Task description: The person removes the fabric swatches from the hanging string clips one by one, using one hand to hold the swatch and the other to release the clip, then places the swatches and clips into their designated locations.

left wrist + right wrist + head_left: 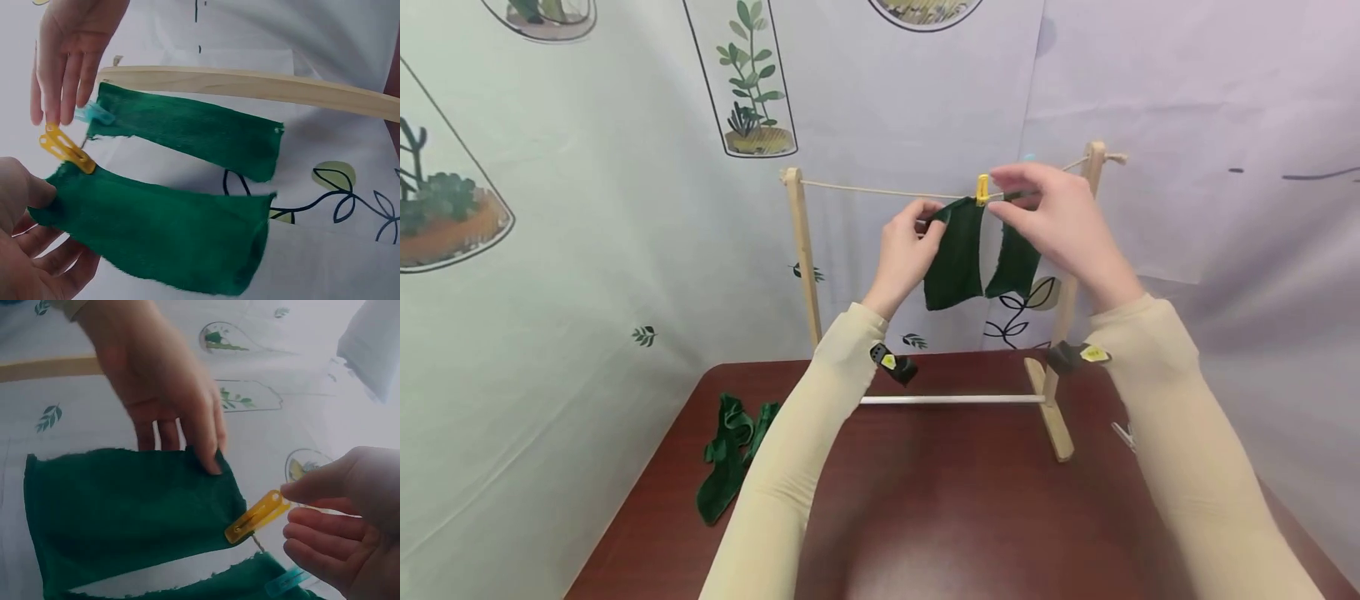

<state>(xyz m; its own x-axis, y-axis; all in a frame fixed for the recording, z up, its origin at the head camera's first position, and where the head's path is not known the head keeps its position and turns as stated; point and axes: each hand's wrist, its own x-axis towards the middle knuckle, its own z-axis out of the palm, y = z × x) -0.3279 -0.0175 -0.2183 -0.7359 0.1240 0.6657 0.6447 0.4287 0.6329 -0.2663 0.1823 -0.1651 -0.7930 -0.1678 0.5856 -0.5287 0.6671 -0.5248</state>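
Note:
A green cloth (955, 254) hangs from the cord (880, 191), its top right corner clipped by a yellow clothespin (982, 190). My left hand (907, 250) pinches the cloth's top left corner between thumb and fingers. Beside the yellow clothespin is my right hand (1056, 217), thumb and fingers spread apart; in the right wrist view the thumb tip sits right at the clothespin's handle end. A second green cloth (187, 128) hangs to the right, held by a light blue clothespin (95, 114) and partly hidden behind the right hand in the head view.
Two wooden posts (805, 250) carry the cord, with a white bar (951, 400) low between them. More green cloth (726, 454) lies crumpled on the dark red table (917, 508) at left. A small pale object (1124, 435) lies by the right sleeve. A printed curtain (625, 208) hangs behind.

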